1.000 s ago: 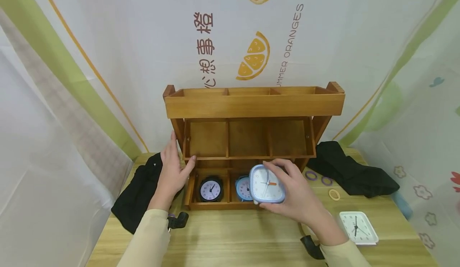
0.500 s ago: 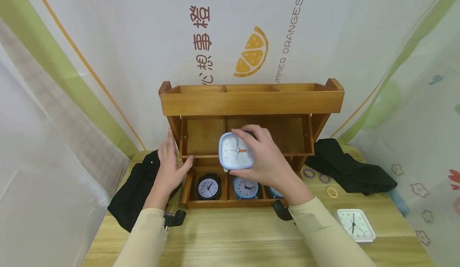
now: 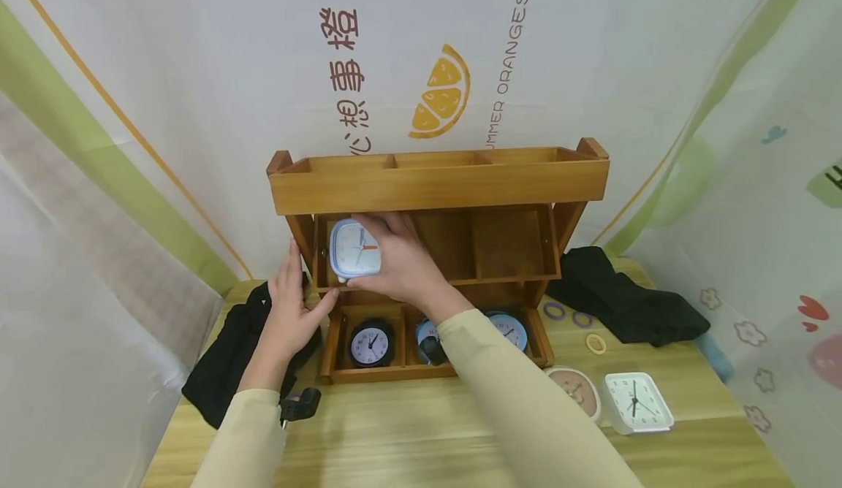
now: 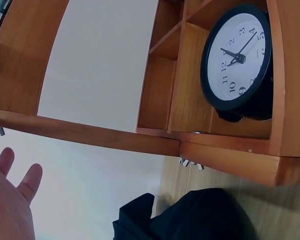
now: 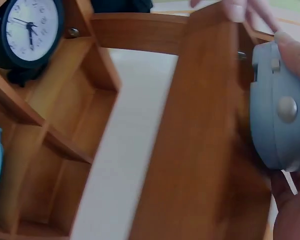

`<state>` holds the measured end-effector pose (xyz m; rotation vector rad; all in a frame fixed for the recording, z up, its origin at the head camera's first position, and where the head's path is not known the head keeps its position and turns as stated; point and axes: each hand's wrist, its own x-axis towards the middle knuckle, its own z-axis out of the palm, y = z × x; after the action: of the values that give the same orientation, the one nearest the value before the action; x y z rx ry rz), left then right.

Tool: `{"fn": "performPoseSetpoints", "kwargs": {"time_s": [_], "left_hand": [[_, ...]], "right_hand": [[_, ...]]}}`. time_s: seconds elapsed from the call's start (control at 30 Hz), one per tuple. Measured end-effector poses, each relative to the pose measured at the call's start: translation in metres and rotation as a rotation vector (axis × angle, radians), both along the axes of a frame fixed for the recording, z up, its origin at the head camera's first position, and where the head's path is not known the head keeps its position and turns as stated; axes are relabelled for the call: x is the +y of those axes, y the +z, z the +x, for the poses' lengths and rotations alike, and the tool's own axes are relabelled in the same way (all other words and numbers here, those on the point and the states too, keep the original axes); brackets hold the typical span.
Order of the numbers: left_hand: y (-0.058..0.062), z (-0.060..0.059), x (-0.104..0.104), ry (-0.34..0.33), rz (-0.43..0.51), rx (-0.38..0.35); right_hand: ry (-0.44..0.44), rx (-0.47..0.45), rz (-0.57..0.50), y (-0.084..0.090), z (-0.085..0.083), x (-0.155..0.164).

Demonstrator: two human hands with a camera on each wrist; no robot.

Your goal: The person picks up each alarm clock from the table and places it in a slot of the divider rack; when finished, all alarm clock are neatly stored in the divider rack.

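My right hand [image 3: 395,261] grips a square pale-blue clock [image 3: 354,249] at the mouth of the left compartment of the middle tier of a wooden shelf unit [image 3: 437,188]. The right wrist view shows the clock's grey-blue back [image 5: 280,115] between fingers and thumb. My left hand [image 3: 289,313] rests with straight fingers against the shelf's left side post, holding nothing. The bottom tier holds a black round clock [image 3: 370,344] on the left, also seen in the left wrist view [image 4: 237,57], and two blue round clocks [image 3: 509,329], one partly hidden by my right arm.
On the table to the right of the shelf lie a white square clock [image 3: 638,400], a round brownish clock [image 3: 575,391], small rings [image 3: 595,343] and a black cloth [image 3: 625,305]. Another black cloth [image 3: 226,360] lies left of the shelf. Curtains hang behind and at both sides.
My right hand has carried the pale-blue clock up from the bottom tier and leftward to the middle tier's left compartment. The left hand stayed at the shelf's side.
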<state>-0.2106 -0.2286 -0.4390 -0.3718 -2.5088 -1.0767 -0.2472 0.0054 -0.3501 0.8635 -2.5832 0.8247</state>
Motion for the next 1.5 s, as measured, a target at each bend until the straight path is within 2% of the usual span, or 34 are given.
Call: {"fn": "performPoseSetpoints", "kwargs": {"time_s": [0.3,0.63,0.8,0.93,1.2,1.37,1.5], "left_hand": [[-0.003,0.004,0.006,-0.005,0.017,-0.015],[-0.003,0.005,0.003,-0.003,0.027,-0.013],[-0.003,0.004,0.001,-0.009,0.028,-0.016],[-0.002,0.005,0.001,-0.012,0.026,-0.025],[-0.001,0.004,-0.001,-0.007,0.009,-0.017],[-0.003,0.001,-0.004,-0.006,-0.004,0.014],[-0.003,0.000,-0.004,-0.013,-0.018,0.014]], "right_hand": [[-0.050,0.002,0.096,-0.017,-0.004,0.001],[-0.041,-0.023,0.150,-0.017,-0.008,-0.004],[-0.060,0.000,0.214,-0.021,-0.008,-0.007],[-0.061,0.025,0.224,-0.025,-0.006,-0.006],[0.050,0.193,0.145,-0.044,0.017,0.026],[0.143,0.154,0.055,-0.050,0.036,0.053],[0.164,0.144,0.023,-0.053,0.052,0.074]]}}
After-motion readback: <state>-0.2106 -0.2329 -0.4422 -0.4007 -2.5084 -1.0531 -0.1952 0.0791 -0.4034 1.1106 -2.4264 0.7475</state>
